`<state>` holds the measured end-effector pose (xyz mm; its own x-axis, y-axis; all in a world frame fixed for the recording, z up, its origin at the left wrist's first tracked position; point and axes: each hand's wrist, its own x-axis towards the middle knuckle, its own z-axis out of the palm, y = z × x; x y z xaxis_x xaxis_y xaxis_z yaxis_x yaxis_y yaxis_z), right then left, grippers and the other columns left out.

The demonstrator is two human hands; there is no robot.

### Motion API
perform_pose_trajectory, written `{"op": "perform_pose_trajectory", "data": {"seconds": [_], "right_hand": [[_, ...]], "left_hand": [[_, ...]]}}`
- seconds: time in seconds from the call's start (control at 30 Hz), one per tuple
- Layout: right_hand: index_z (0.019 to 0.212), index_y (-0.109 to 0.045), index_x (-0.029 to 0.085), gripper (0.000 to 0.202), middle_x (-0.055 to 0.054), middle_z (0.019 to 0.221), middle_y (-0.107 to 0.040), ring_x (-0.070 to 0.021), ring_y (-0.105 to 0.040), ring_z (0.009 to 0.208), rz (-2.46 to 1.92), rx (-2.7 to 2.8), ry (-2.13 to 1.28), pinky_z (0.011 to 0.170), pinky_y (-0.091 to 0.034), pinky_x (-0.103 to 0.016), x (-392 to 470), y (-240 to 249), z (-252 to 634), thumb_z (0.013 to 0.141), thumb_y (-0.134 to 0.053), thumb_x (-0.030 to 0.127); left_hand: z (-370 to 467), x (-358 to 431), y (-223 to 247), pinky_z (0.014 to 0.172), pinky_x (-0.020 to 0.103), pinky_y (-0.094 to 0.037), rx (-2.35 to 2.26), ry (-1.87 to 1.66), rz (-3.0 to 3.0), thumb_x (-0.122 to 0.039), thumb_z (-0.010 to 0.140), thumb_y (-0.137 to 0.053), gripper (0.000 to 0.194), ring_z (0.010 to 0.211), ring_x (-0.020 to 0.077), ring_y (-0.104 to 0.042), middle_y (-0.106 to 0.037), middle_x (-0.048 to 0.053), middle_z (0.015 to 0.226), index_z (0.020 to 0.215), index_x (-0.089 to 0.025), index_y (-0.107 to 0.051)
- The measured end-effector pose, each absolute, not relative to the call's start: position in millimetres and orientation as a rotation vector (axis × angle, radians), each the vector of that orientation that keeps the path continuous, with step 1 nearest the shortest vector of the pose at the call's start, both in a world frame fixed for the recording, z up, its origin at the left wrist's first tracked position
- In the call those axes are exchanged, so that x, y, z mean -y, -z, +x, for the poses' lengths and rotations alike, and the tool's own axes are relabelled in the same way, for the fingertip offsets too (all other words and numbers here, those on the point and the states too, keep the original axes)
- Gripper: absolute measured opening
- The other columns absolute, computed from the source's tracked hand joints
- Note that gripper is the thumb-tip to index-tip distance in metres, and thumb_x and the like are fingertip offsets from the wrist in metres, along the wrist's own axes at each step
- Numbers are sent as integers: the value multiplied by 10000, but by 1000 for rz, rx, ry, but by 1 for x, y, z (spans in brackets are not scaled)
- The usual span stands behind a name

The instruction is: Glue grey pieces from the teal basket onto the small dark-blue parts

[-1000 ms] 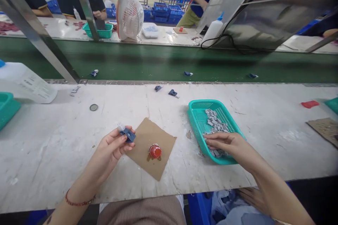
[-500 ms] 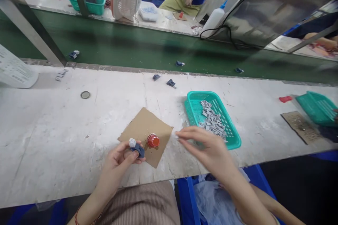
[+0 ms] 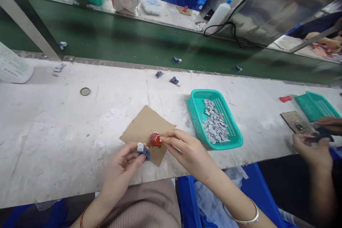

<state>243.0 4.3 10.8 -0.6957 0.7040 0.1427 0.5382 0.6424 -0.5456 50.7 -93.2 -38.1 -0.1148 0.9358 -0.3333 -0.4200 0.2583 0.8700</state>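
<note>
My left hand (image 3: pixel 121 165) is closed on a dark blue-grey moulded part (image 3: pixel 144 152) with a whitish block (image 3: pixel 140 146) at its upper end. My right hand (image 3: pixel 184 146) pinches a small light grey piece (image 3: pixel 161 139), mostly covered by the fingertips. Those fingertips are at the right side of a small red cup (image 3: pixel 155 138), which sits on a square of brown cardboard (image 3: pixel 145 123). Right of the cardboard stands a green basket (image 3: pixel 196 121) holding many small flat grey pieces (image 3: pixel 216 124).
Two dark parts (image 3: pixel 174 80) lie near the table's back edge, with others on the green belt (image 3: pixel 120 39) beyond. A bottle cap (image 3: pixel 85 91) and a white bottle (image 3: pixel 14 64) are at left. A co-worker's hands (image 3: pixel 312 149) work at right, beside another green basket (image 3: pixel 315 103).
My right hand has moved left from beside the green basket to the red cup. My left hand still holds the dark part, now slightly farther right. A co-worker's hands have appeared at right.
</note>
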Motion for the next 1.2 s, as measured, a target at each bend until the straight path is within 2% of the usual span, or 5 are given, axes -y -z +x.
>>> {"op": "perform_pose_trajectory", "data": {"seconds": [0.23,0.37,0.6,0.87,1.2], "right_hand": [[922,-779,245,114,-48,916,-755,-179,-709,858,-1197,1877,-1319,750,-592,-303,-10,-35,238,846,-705,204],[895,-789,256,107,-32,909,-761,-167,-717,841,-1184,1599,-1620,770,-598,-293,-7,-44,234,804,-746,219],[912,-794,261,149,-38,925,-757,-182,-703,892,-1183,1736,-1513,776,-558,-307,1,-49,228,823,-711,174],[917,-793,251,180,-38,930,-744,-169,-690,897,-1157,1898,-1321,806,-557,-296,4,-51,225,833,-701,121],[916,-792,274,154,-40,923,-732,-181,-686,889,-1107,1890,-1305,813,-575,-328,5,-50,227,846,-704,170]], "left_hand": [[58,77,24,789,208,-592,-1096,-1305,568,-254,831,-735,146,910,154,-735,-778,12,1013,976,-237,-733],[65,70,15,779,201,-592,-1056,-1312,593,-251,845,-722,143,895,147,-740,-781,7,1001,987,-239,-721],[73,68,9,842,231,-590,-1012,-1357,577,-249,847,-723,125,945,167,-740,-770,21,1071,969,-228,-708],[74,70,11,875,248,-583,-1030,-1364,606,-239,853,-715,130,958,174,-738,-778,33,1044,981,-218,-709],[75,69,10,862,302,-600,-1099,-1360,639,-256,826,-735,159,952,219,-742,-776,63,1050,977,-209,-727]]}}
